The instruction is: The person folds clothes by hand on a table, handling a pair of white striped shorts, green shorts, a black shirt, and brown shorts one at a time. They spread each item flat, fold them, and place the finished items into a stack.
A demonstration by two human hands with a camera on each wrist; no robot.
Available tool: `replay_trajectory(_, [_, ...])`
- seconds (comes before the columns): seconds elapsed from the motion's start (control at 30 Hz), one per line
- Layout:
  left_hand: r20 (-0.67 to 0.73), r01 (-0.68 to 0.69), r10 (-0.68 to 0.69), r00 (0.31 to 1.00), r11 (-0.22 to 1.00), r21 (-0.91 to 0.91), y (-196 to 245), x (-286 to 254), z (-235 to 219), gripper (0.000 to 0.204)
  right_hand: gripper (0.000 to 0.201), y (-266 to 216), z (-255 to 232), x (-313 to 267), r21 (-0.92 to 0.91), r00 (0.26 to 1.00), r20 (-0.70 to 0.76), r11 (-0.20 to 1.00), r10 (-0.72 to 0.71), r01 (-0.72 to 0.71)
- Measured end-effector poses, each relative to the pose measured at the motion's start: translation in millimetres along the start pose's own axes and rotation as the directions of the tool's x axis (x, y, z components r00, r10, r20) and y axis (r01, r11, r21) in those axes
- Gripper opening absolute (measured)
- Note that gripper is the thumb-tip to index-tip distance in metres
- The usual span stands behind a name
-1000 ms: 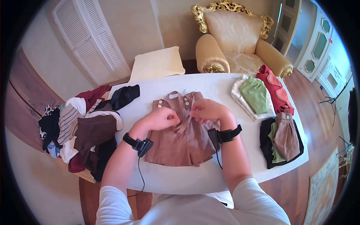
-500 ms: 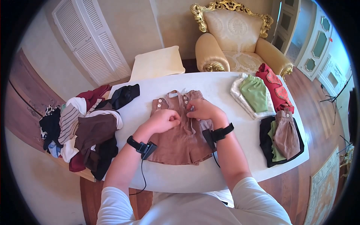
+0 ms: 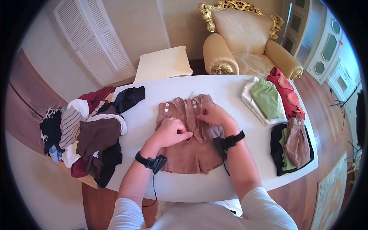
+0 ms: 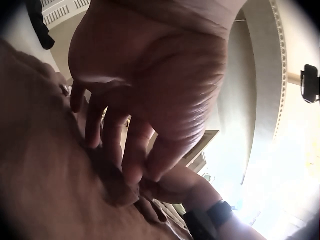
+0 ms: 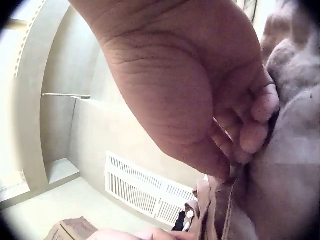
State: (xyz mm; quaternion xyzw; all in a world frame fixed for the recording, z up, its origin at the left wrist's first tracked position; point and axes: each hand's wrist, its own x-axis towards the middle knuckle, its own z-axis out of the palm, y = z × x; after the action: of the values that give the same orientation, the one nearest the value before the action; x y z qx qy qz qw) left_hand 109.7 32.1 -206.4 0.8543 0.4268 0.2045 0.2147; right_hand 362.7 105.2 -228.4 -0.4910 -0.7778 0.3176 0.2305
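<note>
Brown shorts (image 3: 184, 155) with buttons near the waist and a loose cloth tie (image 3: 199, 134) at the front lie on the white table (image 3: 172, 188). My left hand (image 3: 168, 132) is over the left-centre of the shorts, thumb pointing right. In the left wrist view, the fingers of this left hand (image 4: 145, 95) hang down loosely by the brown cloth (image 4: 45, 165); no firm grip shows. My right hand (image 3: 214, 116) pinches cloth at the right of the waist. The right wrist view shows the right hand (image 5: 185, 85) with curled fingers and thumb at a fold of the shorts (image 5: 285, 175).
A mixed heap of clothes (image 3: 97, 134) lies at the left, with a black garment (image 3: 130, 98) behind it. Folded green (image 3: 265, 97), red (image 3: 285, 90) and brown (image 3: 298, 143) garments are at the right. Beyond the table stand a cream side table (image 3: 163, 63) and an armchair (image 3: 241, 34).
My left hand has moved lower over the shorts, its thumb now reaching right. The right hand has shifted slightly right and down. The tie hangs lower across the front.
</note>
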Motion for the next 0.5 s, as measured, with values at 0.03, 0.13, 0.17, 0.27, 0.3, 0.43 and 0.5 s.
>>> replay_trajectory(0.03, [0.007, 0.034, -0.034, 0.999, 0.999, 0.021, -1, 2, 1, 0.021, 0.025, -2, 2, 0, -0.019, 0.998, -0.046, 0.999, -0.045, 0.044])
replay_trajectory(0.13, [-0.006, 0.394, -0.461, 0.887, 0.765, -0.509, -8, 9, 8, 0.013, 0.027, -12, 12, 1, 0.025, 0.984, -0.139, 0.992, -0.115, 0.120])
replay_trajectory(0.17, [-0.133, 0.308, -0.450, 0.883, 0.771, -0.558, -20, 13, 12, 0.010, 0.028, -18, 15, 2, 0.055, 0.979, -0.162, 0.989, -0.124, 0.135])
replay_trajectory(0.27, [-0.384, 0.120, -0.445, 0.809, 0.764, -0.634, -69, 23, 25, 0.012, 0.041, -48, 19, -5, -0.023, 0.993, -0.108, 0.998, -0.054, 0.051])
replay_trajectory(0.3, [-0.374, 0.136, -0.475, 0.796, 0.743, -0.655, -76, 23, 28, 0.014, 0.042, -55, 20, -7, -0.036, 0.993, -0.094, 0.997, -0.066, 0.063])
replay_trajectory(0.43, [-0.357, 0.177, -0.494, 0.793, 0.747, -0.641, -77, 23, 23, 0.024, 0.048, -57, 28, -8, -0.133, 0.995, -0.036, 0.987, -0.095, 0.089])
replay_trajectory(0.5, [-0.342, 0.203, -0.510, 0.789, 0.742, -0.638, -82, 21, 31, 0.026, 0.049, -54, 32, -8, -0.142, 0.991, -0.039, 0.982, -0.128, 0.122])
